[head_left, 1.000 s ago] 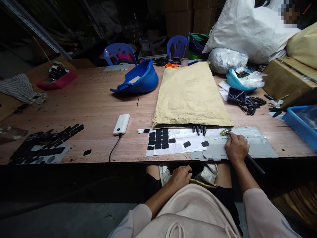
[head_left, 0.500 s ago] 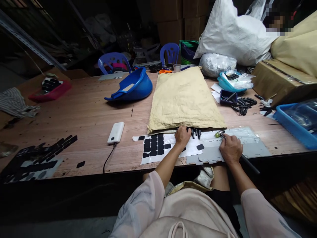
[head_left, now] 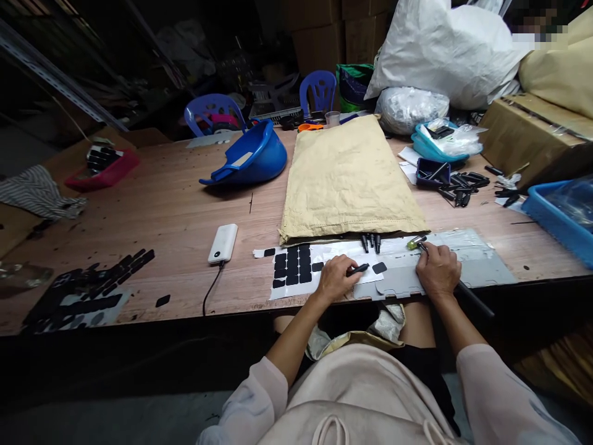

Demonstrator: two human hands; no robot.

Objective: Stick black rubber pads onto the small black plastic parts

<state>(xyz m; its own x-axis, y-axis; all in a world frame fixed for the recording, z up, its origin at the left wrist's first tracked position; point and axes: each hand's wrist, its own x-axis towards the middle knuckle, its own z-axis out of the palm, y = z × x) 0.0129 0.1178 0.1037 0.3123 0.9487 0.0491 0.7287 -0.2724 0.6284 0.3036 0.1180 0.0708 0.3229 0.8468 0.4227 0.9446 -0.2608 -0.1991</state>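
My left hand [head_left: 333, 278] is closed on a small black cylindrical piece [head_left: 359, 269], holding it low over the white backing sheet [head_left: 340, 250]. Black rounded stickers [head_left: 293, 264] cover that sheet's left part. My right hand [head_left: 439, 270] grips a small hammer [head_left: 413, 243] with a yellow-green face, its dark handle running out below my wrist. Under the hammer lies a grey board [head_left: 477, 262] at the table edge. Several more black pieces [head_left: 371, 242] poke out from beneath the tan sack [head_left: 354, 176]. A loose black sticker [head_left: 379, 267] lies between my hands.
A white power bank [head_left: 223, 243] with a cable lies left of the sheet. Beyond it sits a blue scoop-shaped basin [head_left: 259, 157]. Loose black pieces [head_left: 463, 185] and a blue tray [head_left: 556, 207] are on the right. More sticker sheets [head_left: 83, 296] lie far left.
My left hand has drawn back from the sack's front edge toward me and now holds a black piece. My right hand keeps the hammer in nearly the same place. The view has shifted slightly.
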